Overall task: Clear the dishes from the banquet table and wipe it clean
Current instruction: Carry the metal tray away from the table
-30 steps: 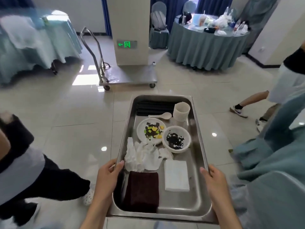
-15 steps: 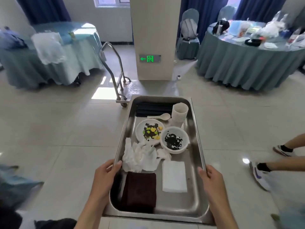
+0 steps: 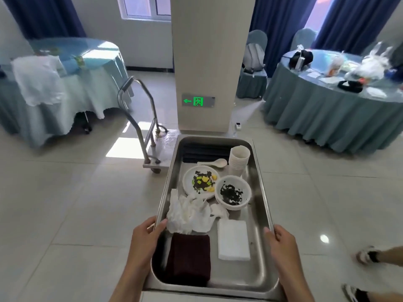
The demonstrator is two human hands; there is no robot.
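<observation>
Stainless-steel tray (image 3: 259, 182) is held by both long rims, left hand (image 3: 146, 238) and right hand (image 3: 283, 243) each curled over an edge near the close end, probably to keep the soiled plate (image 3: 199, 182), bowl (image 3: 232, 192), stacked cups (image 3: 238, 159) and spoon (image 3: 214, 163) from sliding. Maroon cloth (image 3: 189, 260) lies nearest. The dark bundle (image 3: 205, 152) at the far end is unclear, and the fingers beneath the rims are hidden.

Left hand (image 3: 145, 237), right hand (image 3: 283, 244): bare; forearms (image 3: 130, 280) bare to frame edge.
</observation>
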